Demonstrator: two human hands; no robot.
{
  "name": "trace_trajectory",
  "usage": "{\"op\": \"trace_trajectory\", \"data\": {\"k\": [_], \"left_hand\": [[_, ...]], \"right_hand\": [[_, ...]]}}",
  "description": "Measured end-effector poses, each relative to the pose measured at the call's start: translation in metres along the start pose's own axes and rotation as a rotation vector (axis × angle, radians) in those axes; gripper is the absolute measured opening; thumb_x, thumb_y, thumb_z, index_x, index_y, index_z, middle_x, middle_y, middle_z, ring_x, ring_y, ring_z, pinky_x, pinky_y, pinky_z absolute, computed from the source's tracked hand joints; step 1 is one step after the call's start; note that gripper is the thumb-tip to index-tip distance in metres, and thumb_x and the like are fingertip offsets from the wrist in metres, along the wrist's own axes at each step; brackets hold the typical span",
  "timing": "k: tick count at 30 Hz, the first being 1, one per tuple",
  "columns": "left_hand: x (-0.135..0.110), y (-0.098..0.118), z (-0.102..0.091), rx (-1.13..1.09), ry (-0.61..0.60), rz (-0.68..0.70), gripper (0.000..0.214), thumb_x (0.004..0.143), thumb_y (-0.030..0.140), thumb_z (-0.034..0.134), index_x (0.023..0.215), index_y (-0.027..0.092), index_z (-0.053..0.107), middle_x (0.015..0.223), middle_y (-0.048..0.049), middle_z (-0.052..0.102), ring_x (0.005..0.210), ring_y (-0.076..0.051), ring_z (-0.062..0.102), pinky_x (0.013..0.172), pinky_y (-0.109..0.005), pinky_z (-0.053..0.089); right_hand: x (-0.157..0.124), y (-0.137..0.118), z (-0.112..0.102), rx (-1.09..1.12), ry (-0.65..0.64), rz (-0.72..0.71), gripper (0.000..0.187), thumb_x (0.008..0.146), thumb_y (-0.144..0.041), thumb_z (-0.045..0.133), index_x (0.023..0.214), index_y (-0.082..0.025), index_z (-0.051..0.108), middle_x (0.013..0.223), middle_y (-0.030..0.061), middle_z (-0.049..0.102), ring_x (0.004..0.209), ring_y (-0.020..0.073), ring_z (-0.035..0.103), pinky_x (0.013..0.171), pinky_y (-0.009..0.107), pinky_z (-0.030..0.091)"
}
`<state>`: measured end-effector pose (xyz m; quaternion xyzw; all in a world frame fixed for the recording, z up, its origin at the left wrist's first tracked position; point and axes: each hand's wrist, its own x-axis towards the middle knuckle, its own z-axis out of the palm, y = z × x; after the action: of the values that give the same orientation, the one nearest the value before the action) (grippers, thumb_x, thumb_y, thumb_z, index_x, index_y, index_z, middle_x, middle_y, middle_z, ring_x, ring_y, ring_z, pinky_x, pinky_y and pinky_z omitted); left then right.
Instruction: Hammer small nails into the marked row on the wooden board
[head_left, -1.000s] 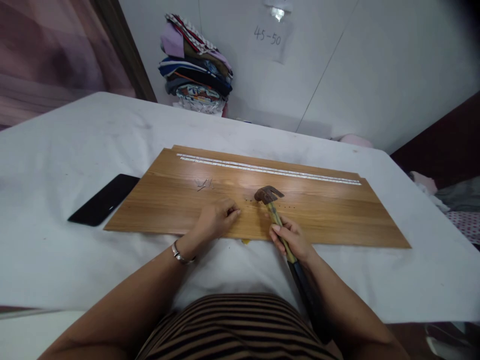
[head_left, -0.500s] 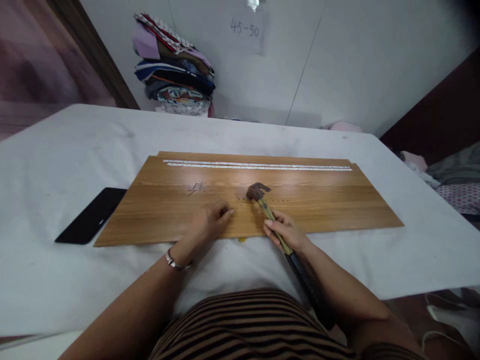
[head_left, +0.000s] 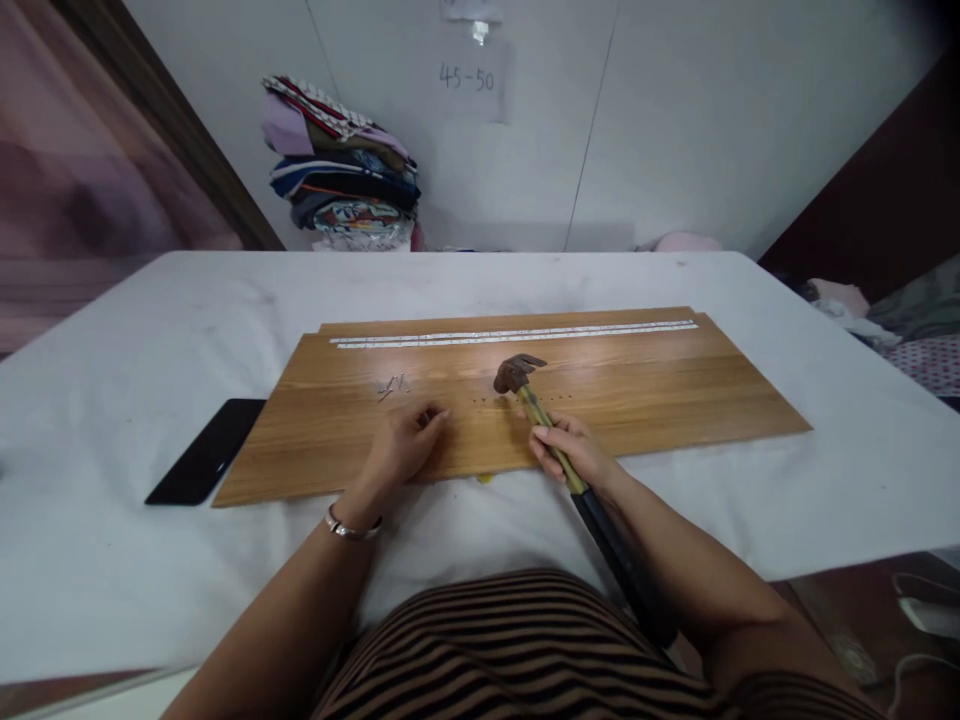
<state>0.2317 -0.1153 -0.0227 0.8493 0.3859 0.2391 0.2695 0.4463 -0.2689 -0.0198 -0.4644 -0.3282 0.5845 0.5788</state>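
My right hand (head_left: 574, 450) grips a claw hammer (head_left: 534, 405) partway up its yellowish handle. The hammer's rusty head hangs over the wooden board (head_left: 637, 380), and its black grip runs back under my forearm. A row of small dark nails (head_left: 562, 397) crosses the board near the hammer head. My left hand (head_left: 409, 438), with a silver bracelet at the wrist, is low over the board, left of that row. Its fingers are bent and the thumb stands apart; I see nothing held. Just beyond it lies a small pile of loose nails (head_left: 393, 385).
Two white marked strips (head_left: 517, 334) run along the board's far side. A second board (head_left: 660, 314) shows beneath. A black flat tablet-like object (head_left: 206, 452) lies left on the white-covered table (head_left: 840, 500). Folded clothes (head_left: 341, 165) are stacked by the wall.
My left hand has drawn a little left toward the loose nails, its thumb and fingers parting. The hammer stays in my right hand, nearly unmoved. The view has tilted slightly.
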Motion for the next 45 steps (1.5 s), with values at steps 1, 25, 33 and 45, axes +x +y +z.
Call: {"op": "trace_trajectory", "data": {"k": [1,25,33,45], "left_hand": [[0.001,-0.002,-0.003,0.024,0.029,0.003,0.022,0.084,0.036,0.052,0.074,0.019,0.062,0.066,0.0008,0.062,0.06,-0.013,0.052,0.059,-0.025,0.041],[0.043,0.048,0.045,0.458,-0.136,0.388,0.02,0.091,0.018,0.049,0.085,0.013,0.067,0.091,-0.0093,0.066,0.089,-0.021,0.059,0.085,-0.035,0.046],[0.046,0.035,0.055,0.655,-0.164,0.498,0.019,0.092,0.013,0.043,0.089,0.012,0.062,0.091,-0.0126,0.063,0.089,-0.024,0.057,0.085,-0.037,0.045],[0.048,0.028,0.062,0.642,-0.135,0.502,0.02,0.091,0.008,0.041,0.09,0.011,0.061,0.089,-0.0125,0.062,0.087,-0.024,0.057,0.082,-0.036,0.047]], "right_hand": [[0.0,-0.001,0.0,0.011,-0.005,-0.001,0.035,0.076,-0.04,0.066,0.101,-0.016,0.059,0.055,-0.0074,0.056,0.03,0.0044,0.037,0.03,0.017,0.026],[0.006,-0.01,-0.001,0.039,0.044,-0.068,0.037,0.069,-0.038,0.064,0.098,-0.017,0.052,0.053,-0.0089,0.056,0.029,0.0058,0.039,0.028,0.018,0.027],[0.006,-0.009,-0.001,0.034,0.057,-0.043,0.035,0.068,-0.038,0.065,0.094,-0.018,0.052,0.052,-0.0088,0.056,0.03,0.0055,0.039,0.028,0.018,0.027],[0.006,-0.008,0.0,0.012,0.063,0.003,0.035,0.068,-0.038,0.065,0.095,-0.018,0.052,0.053,-0.0088,0.055,0.031,0.0059,0.039,0.029,0.019,0.026]]}}
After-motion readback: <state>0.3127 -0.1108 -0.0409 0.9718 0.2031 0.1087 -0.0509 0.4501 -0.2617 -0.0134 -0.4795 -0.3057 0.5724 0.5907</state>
